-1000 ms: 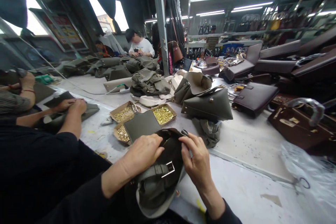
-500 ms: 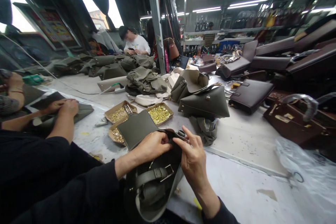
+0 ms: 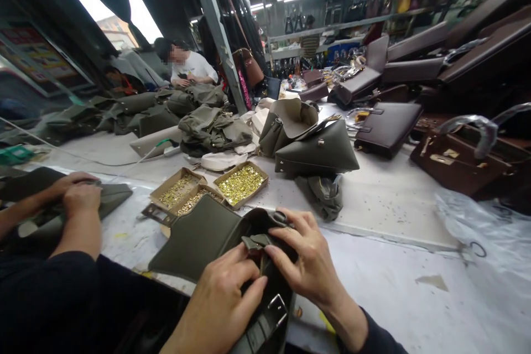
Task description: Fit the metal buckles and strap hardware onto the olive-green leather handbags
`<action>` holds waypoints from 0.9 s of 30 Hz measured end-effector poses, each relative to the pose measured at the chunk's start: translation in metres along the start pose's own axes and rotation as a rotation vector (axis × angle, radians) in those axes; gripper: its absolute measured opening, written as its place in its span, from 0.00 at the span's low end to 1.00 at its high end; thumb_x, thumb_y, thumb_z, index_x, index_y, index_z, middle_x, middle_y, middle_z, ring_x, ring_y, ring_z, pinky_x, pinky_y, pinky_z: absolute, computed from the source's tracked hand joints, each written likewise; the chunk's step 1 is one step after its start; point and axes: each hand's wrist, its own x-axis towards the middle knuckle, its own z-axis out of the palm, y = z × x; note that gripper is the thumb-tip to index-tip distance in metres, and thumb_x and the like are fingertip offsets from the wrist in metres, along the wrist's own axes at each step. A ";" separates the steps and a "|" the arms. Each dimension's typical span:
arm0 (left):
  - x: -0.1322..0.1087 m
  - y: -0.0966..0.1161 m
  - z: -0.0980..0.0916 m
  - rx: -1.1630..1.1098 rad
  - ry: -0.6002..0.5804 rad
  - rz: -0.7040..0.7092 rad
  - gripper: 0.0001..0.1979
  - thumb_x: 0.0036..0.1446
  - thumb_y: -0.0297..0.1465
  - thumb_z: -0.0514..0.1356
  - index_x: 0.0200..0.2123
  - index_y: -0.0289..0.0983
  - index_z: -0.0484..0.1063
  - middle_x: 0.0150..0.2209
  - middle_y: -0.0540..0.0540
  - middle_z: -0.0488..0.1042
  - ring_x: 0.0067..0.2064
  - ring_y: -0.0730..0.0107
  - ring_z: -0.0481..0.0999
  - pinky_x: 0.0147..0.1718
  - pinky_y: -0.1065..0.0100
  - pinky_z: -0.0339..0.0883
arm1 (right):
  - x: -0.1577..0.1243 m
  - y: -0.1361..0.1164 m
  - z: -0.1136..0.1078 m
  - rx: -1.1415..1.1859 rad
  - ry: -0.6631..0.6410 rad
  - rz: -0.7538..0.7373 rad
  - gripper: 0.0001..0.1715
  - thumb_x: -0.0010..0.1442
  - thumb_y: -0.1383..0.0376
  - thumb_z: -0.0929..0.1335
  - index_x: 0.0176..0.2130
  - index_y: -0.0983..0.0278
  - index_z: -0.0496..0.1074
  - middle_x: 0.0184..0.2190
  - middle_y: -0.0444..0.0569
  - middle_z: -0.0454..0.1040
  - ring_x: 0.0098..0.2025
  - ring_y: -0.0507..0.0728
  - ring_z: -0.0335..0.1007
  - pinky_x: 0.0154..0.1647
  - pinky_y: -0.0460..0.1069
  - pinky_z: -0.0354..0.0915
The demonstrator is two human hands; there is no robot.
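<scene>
An olive-green handbag (image 3: pixel 193 240) lies in front of me, its flap spread out to the left. My left hand (image 3: pixel 226 293) is closed on a folded piece of the bag's edge, near a zipper. From the other side, my right hand (image 3: pixel 309 251) pinches the opening's edge with thumb and fingers, against the same fold. A strap with a silver buckle (image 3: pixel 277 310) hangs below my left hand. What lies inside the bag is hidden in shadow.
Shallow boxes of small gold metal pieces (image 3: pixel 241 183) stand beyond the flap. Behind them is another olive bag (image 3: pixel 317 149). Brown handbags (image 3: pixel 460 163) pile up at right, near clear plastic (image 3: pixel 489 232). A co-worker's hands (image 3: pixel 81 193) handle green material at left.
My left hand has moved down and nearer, taking hold of a fold at the opening. My right hand's raised fingers have come down onto the bag's edge. The flap now lies flatter.
</scene>
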 end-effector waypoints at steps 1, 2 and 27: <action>0.000 0.001 0.003 0.020 0.016 0.020 0.11 0.60 0.25 0.59 0.25 0.39 0.71 0.33 0.46 0.77 0.37 0.64 0.79 0.33 0.67 0.71 | 0.000 -0.001 -0.001 0.003 -0.015 -0.007 0.13 0.62 0.64 0.72 0.48 0.60 0.78 0.58 0.55 0.72 0.53 0.66 0.66 0.53 0.63 0.69; 0.001 0.002 0.004 0.038 0.026 0.038 0.11 0.60 0.24 0.59 0.25 0.39 0.71 0.33 0.46 0.77 0.37 0.63 0.79 0.33 0.67 0.72 | 0.001 -0.001 -0.001 0.007 -0.028 -0.012 0.15 0.61 0.65 0.72 0.49 0.60 0.78 0.58 0.55 0.72 0.53 0.65 0.66 0.52 0.63 0.69; 0.021 -0.011 0.037 -0.811 0.260 -0.362 0.14 0.55 0.30 0.65 0.46 0.40 0.74 0.46 0.46 0.81 0.49 0.64 0.82 0.51 0.67 0.76 | -0.011 0.010 0.010 0.130 -0.045 0.000 0.14 0.69 0.69 0.65 0.49 0.57 0.76 0.59 0.50 0.70 0.56 0.62 0.64 0.55 0.60 0.68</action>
